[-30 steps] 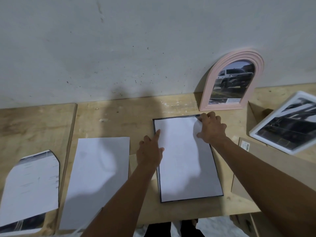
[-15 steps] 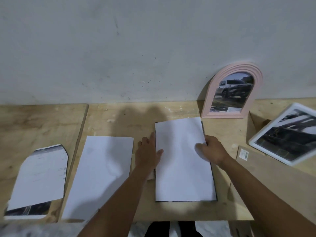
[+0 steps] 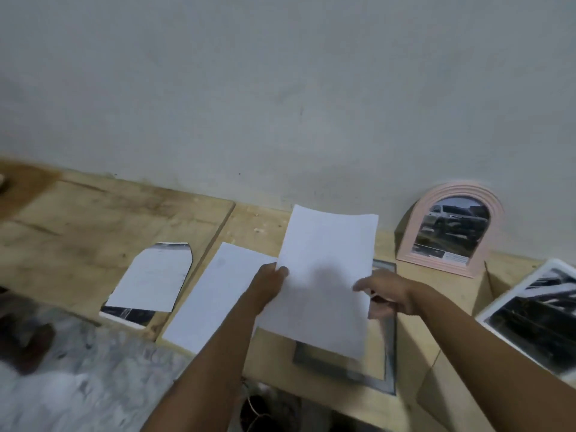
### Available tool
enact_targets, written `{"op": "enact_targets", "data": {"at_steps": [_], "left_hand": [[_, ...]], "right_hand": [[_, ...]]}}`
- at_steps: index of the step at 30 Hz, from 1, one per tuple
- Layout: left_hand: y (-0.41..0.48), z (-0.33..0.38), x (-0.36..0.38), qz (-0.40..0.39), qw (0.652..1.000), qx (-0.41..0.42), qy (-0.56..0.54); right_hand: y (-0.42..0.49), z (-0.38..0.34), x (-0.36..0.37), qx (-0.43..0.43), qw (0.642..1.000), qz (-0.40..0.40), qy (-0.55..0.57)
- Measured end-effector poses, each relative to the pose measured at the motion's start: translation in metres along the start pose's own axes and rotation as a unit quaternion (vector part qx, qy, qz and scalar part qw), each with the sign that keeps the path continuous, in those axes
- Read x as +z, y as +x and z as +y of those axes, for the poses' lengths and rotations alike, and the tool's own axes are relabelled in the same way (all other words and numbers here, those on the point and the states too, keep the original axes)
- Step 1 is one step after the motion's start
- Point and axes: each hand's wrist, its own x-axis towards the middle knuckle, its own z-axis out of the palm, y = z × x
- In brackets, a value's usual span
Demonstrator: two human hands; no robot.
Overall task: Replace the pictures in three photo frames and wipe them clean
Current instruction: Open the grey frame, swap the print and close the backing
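A white sheet [image 3: 327, 269] is lifted off the dark rectangular frame [image 3: 388, 369] lying flat on the table. My left hand [image 3: 269, 285] pinches the sheet's left edge. My right hand [image 3: 383, 291] is at its right edge, fingers behind the paper, and I cannot tell if it grips. A pink arched frame [image 3: 452, 226] with a car picture leans on the wall. A white frame [image 3: 530, 319] with a dark picture lies tilted at the right.
Another white sheet [image 3: 215, 294] lies left of my left arm. An arch-cut picture [image 3: 152, 275], face down, rests further left on a second board. A brown cardboard box [image 3: 436, 385] sits under the white frame. The table's front edge [image 3: 311, 397] is near me.
The white sheet was lying on the dark frame under both hands; now it is raised off it, tilted, and shifted left. The view has swung and tilted.
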Motion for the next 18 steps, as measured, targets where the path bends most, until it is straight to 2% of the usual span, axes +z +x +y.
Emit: {"op": "enact_targets", "data": {"at_steps": [3,7,11,13,16,18], "left_hand": [[-0.014,-0.005,-0.048,0.036,0.999,-0.023,0.014],[-0.018,-0.036,-0.120,0.097,0.993,-0.026,0.060],[-0.025,-0.071,-0.195,0.191,0.981,-0.026,0.034],[-0.024,-0.094,-0.236,0.226,0.973,-0.027,0.031],[-0.016,-0.125,-0.287,0.235,0.969,-0.027,0.072],[-0.011,-0.140,-0.315,0.208,0.972,-0.035,0.105]], "right_hand": [[0.004,-0.026,0.036,-0.009,0.997,-0.039,-0.061],[0.023,-0.062,0.096,-0.052,0.997,-0.042,-0.044],[0.048,-0.098,0.177,-0.076,0.993,-0.076,-0.047],[0.057,-0.115,0.225,-0.083,0.994,-0.064,-0.029],[0.065,-0.133,0.286,-0.089,0.995,-0.035,-0.012],[0.073,-0.141,0.319,-0.098,0.995,-0.010,-0.014]]}}
